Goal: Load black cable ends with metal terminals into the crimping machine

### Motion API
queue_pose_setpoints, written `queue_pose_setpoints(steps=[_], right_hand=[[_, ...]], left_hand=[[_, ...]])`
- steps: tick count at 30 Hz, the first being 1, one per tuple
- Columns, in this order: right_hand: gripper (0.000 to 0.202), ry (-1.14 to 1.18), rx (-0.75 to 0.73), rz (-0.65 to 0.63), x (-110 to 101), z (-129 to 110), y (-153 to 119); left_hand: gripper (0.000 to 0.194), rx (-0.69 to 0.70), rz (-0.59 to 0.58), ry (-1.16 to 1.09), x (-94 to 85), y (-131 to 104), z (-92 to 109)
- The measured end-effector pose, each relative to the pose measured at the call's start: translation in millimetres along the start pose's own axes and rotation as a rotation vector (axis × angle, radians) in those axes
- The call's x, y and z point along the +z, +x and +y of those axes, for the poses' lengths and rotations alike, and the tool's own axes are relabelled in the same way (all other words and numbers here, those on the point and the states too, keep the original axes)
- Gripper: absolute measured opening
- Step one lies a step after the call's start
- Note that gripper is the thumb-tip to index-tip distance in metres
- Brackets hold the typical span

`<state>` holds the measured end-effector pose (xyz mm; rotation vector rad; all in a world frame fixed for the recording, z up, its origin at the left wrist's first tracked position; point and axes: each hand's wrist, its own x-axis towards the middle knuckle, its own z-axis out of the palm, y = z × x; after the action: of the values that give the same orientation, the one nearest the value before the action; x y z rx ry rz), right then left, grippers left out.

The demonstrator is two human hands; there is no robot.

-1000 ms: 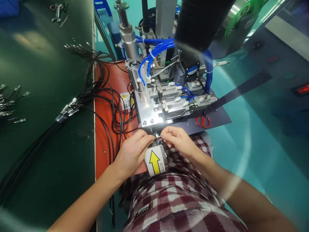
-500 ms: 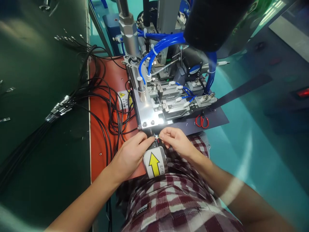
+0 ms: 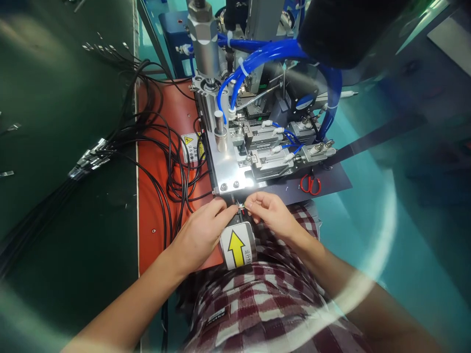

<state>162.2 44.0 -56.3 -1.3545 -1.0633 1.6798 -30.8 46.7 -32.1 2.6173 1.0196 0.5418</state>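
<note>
At the machine's front edge my hands meet over a small cable end (image 3: 241,207) with thin wires, some whitish and one red. My left hand (image 3: 200,229) is closed, thumb and index finger pinching at its left side. From the right, the fingertips of my right hand (image 3: 271,212) pinch at the fine wires. The fingers partly hide the exact grip points. Just below the hands is a white label with a yellow arrow (image 3: 236,247). The bright metal plate (image 3: 230,171) of the machine lies just beyond my fingers.
Black cables (image 3: 176,162) lie coiled across the orange board (image 3: 152,245), left of the machine. Their bundled metal connectors (image 3: 90,157) rest on the dark green table (image 3: 73,235). Red-handled scissors (image 3: 311,185) lie at right. Blue air tubes (image 3: 272,51) arch above the machine.
The whole view has shifted slightly, so the machine appears a little further right and higher. Both hands keep their pinch at the cable end, with barely any finger movement.
</note>
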Motion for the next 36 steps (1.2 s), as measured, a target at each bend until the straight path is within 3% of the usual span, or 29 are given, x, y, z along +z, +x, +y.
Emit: queue_pose_setpoints(steps=[11, 19, 29, 31, 36], right_hand=[[0.024, -0.070, -0.074, 0.042, 2, 3, -4], [0.025, -0.063, -0.051, 0.020, 2, 4, -5], [0.014, -0.327, -0.337, 0.194, 9, 18, -9], [0.014, -0.283, -0.300, 0.197, 10, 16, -8], [0.022, -0.015, -0.028, 0.101, 11, 11, -7]], left_hand=[[0.030, 0.013, 0.012, 0.057, 2.8, -2, 1], [0.033, 0.026, 0.008, 0.077, 2.6, -1, 3], [0.033, 0.039, 0.020, 0.107, 5.0, -3, 1], [0.033, 0.037, 0.019, 0.119, 5.2, -3, 1], [0.031, 0.047, 0.007, 0.168, 5.6, -3, 1]])
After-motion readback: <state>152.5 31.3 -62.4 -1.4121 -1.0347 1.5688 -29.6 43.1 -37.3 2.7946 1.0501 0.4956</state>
